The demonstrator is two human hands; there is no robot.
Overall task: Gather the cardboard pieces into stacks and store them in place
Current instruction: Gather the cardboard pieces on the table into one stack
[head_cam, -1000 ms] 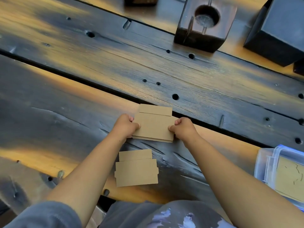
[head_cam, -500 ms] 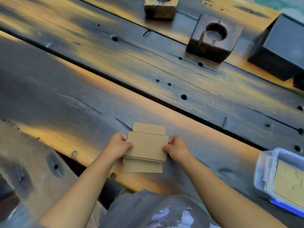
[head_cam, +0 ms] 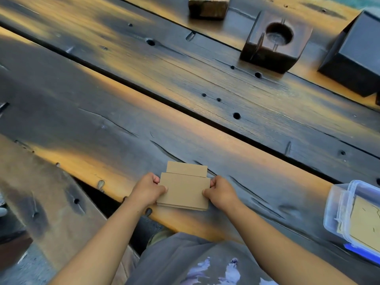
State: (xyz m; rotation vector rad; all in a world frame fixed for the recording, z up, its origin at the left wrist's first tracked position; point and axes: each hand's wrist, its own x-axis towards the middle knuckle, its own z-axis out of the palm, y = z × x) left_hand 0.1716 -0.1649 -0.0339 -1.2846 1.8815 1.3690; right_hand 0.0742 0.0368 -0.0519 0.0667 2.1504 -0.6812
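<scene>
A stack of brown cardboard pieces lies on the dark wooden table near its front edge. My left hand grips the stack's left side and my right hand grips its right side. The pieces sit nearly flush, with a narrower tab sticking out at the far end. At the right edge stands a clear plastic container with a blue rim, holding more cardboard.
Two dark wooden blocks with round holes and a black box stand at the back. A gap runs between the table planks. A bench plank lies at the lower left.
Both hands brought the held stack toward me and set it on the second pile that lay nearer; the piles are now merged and squared into one stack.
</scene>
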